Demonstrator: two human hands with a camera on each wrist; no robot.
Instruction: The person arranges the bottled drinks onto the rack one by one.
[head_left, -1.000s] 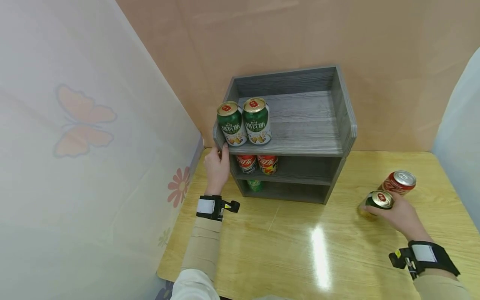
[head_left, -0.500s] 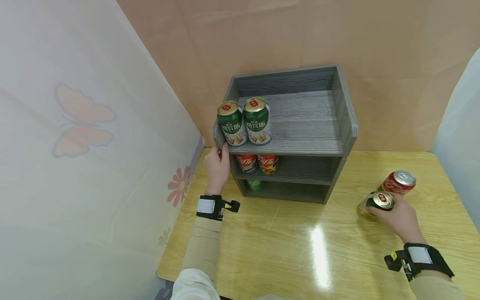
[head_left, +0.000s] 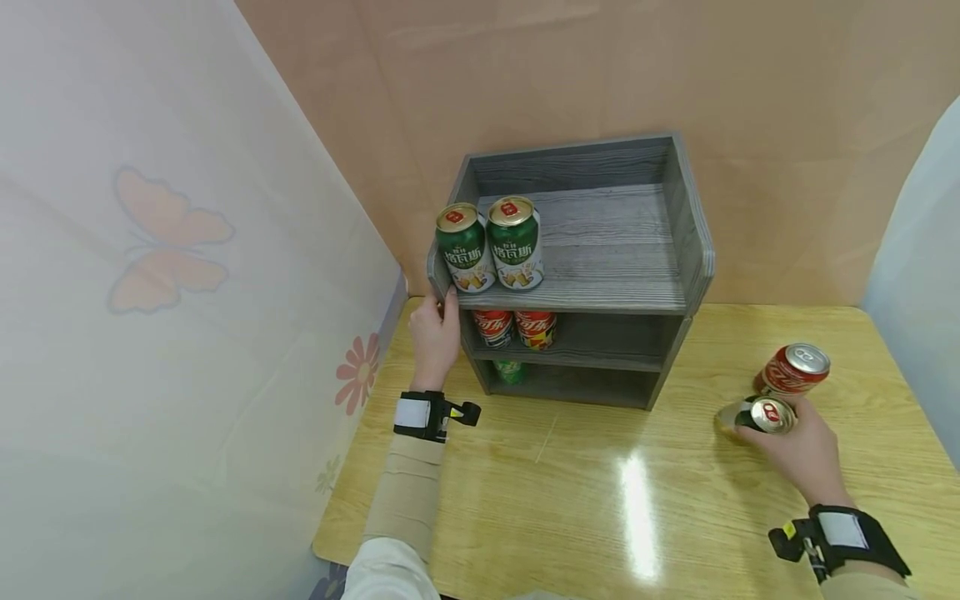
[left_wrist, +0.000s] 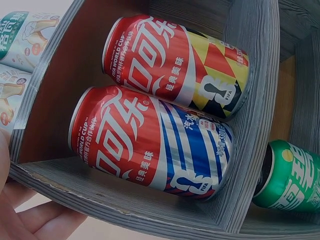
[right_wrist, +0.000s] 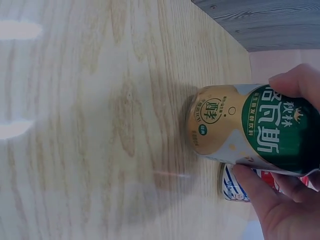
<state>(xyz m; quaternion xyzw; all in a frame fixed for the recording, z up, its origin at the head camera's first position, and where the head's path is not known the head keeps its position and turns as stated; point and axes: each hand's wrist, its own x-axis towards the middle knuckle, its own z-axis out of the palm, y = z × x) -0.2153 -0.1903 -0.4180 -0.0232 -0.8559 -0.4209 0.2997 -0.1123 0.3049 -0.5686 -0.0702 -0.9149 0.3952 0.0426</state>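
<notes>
My left hand (head_left: 435, 337) grips the left side panel of a grey wooden shelf (head_left: 611, 250), its fingers (left_wrist: 45, 220) behind the panel in the left wrist view. On the table at the right, my right hand (head_left: 808, 450) holds a green, white and gold drink can (right_wrist: 227, 122) near its top, thumb on one side and fingers on the other. The can leans toward me, its base low over the tabletop. Right behind it stands a red cola can (head_left: 791, 371), partly hidden by the held can in the right wrist view.
Two green-and-white cans (head_left: 515, 250) stand at the left of the top tier. Below them, two red cola cans (left_wrist: 150, 135) share the middle tier, and a green can (left_wrist: 295, 175) is on the bottom one. The wooden table (head_left: 540, 500) meets a patterned wall (head_left: 225, 417) at left.
My right hand has tipped the green can's top toward me and drawn slightly nearer, opening a small gap from the red can's top. The left hand stays on the shelf.
</notes>
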